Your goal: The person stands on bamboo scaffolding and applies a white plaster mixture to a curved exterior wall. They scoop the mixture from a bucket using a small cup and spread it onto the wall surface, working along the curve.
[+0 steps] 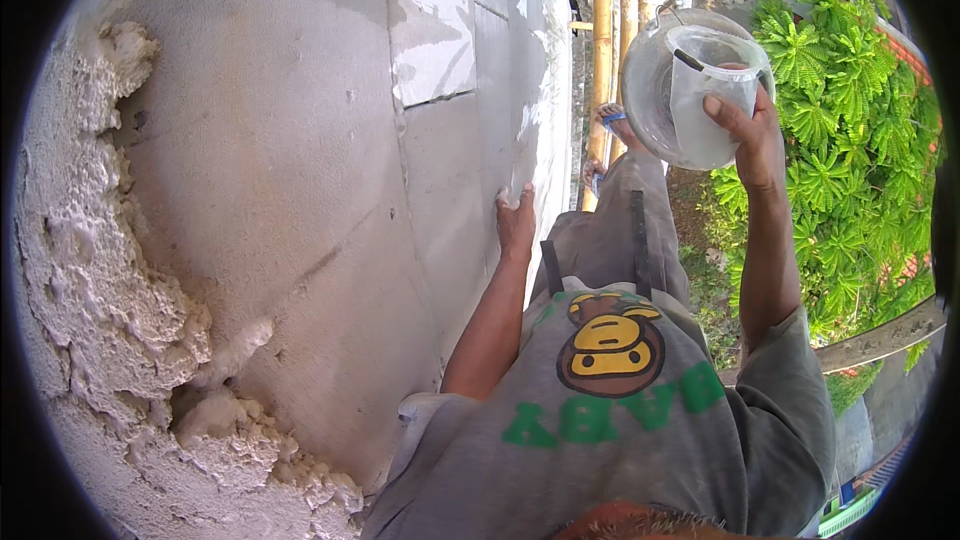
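Note:
My right hand (pixel 752 135) grips a translucent whitish plastic pail (pixel 708 120), with the thumb on its outer side and the other fingers mostly hidden. A short black grip shows at the pail's rim. Right behind the pail is a round grey mortar-stained bucket (pixel 650 90) with a wire handle, its inside partly hidden. On the left, my left hand (pixel 515 228) lies against the grey block wall (pixel 440 200), thumb and a finger apart, holding nothing.
Rough, lumpy mortar (pixel 150 340) covers the wall's far left and lower left. Bamboo poles (pixel 600 40) stand beyond my feet, with a sandalled foot (pixel 622 125) near them. Leafy green branches (pixel 830 140) fill the right side, above a curved rail (pixel 885 340).

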`<control>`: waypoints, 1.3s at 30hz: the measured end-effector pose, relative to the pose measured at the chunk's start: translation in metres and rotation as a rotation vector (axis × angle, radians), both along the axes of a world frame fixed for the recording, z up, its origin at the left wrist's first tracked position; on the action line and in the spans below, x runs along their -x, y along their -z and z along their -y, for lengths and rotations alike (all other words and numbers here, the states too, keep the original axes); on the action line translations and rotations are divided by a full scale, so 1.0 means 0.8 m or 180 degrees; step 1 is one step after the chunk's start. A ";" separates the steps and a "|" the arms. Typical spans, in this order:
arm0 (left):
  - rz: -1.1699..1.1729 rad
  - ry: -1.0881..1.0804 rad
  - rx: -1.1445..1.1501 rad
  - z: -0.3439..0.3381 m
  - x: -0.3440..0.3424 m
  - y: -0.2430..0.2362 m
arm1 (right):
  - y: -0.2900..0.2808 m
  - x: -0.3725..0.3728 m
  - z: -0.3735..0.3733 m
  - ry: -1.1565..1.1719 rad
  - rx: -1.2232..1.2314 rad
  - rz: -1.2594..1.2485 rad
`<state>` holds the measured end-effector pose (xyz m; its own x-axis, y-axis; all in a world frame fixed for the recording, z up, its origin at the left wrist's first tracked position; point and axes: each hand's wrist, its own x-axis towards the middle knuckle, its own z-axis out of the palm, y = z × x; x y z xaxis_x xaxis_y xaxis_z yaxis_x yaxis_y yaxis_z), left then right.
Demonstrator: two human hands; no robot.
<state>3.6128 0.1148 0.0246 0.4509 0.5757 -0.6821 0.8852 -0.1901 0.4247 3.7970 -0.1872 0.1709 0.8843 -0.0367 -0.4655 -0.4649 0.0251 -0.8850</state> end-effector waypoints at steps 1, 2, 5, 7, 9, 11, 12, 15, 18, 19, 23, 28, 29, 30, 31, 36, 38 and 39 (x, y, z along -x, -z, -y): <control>0.0056 -0.0183 0.0066 0.001 0.006 -0.001 | -0.001 -0.005 0.003 0.0033 0.0000 0.0004; 0.0100 -0.0275 0.0001 0.002 0.013 -0.003 | -0.005 -0.012 0.005 0.0026 0.0108 0.0007; -0.0469 -0.0312 0.0431 -0.001 0.027 -0.025 | 0.001 -0.034 0.020 -0.0089 0.0426 -0.0099; -0.0583 -0.0136 0.0334 0.007 0.039 -0.039 | 0.009 -0.048 0.031 -0.0162 0.0476 -0.0109; -0.0671 0.0174 -0.0001 -0.006 0.065 -0.034 | 0.013 -0.065 0.035 -0.0261 0.0390 -0.0066; -0.0455 0.0018 -0.0176 -0.001 0.070 -0.039 | 0.023 -0.079 0.041 -0.0383 0.0521 -0.0051; -0.0539 -0.0034 -0.0160 0.000 0.071 -0.041 | 0.024 -0.085 0.045 -0.0471 0.0618 -0.0039; -0.0384 -0.0483 0.0132 -0.004 0.082 -0.038 | 0.046 -0.105 0.047 -0.0699 0.0695 -0.0009; 0.0193 -0.0975 0.0370 0.000 0.103 -0.027 | 0.064 -0.127 0.038 -0.1077 0.0691 -0.0009; 0.0182 -0.1058 0.0401 0.007 0.100 -0.030 | 0.066 -0.132 0.036 -0.1177 0.0663 -0.0058; 0.0107 -0.1599 0.0427 0.018 0.124 -0.038 | 0.067 -0.148 0.000 -0.1610 0.0598 -0.0208; -0.0045 -0.2287 0.0120 0.018 0.159 -0.040 | 0.080 -0.166 -0.008 -0.2146 0.0858 -0.0037; 0.0074 -0.2447 0.0038 0.017 0.170 -0.042 | 0.083 -0.167 -0.015 -0.2262 0.0964 -0.0024; 0.0188 -0.2605 -0.0055 0.014 0.180 -0.043 | 0.082 -0.175 -0.020 -0.2385 0.0904 -0.0063; 0.0255 -0.2748 -0.0127 0.019 0.192 -0.045 | 0.079 -0.184 -0.017 -0.2500 0.0874 -0.0149; 0.0538 -0.4264 0.0028 0.035 0.202 -0.080 | 0.135 -0.218 -0.003 -0.3135 0.1229 -0.0038; 0.0730 -0.4623 -0.0295 0.036 0.215 -0.084 | 0.151 -0.209 -0.015 -0.3333 0.1151 0.0062; 0.0943 -0.4858 -0.0413 0.034 0.215 -0.085 | 0.158 -0.221 -0.031 -0.3401 0.1082 0.0164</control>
<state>3.4409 0.0875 0.0928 -0.4896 0.6429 -0.5891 0.1580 0.7298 0.6651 3.9741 -0.1620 0.0444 0.5556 0.6341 -0.5378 -0.0659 -0.6111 -0.7888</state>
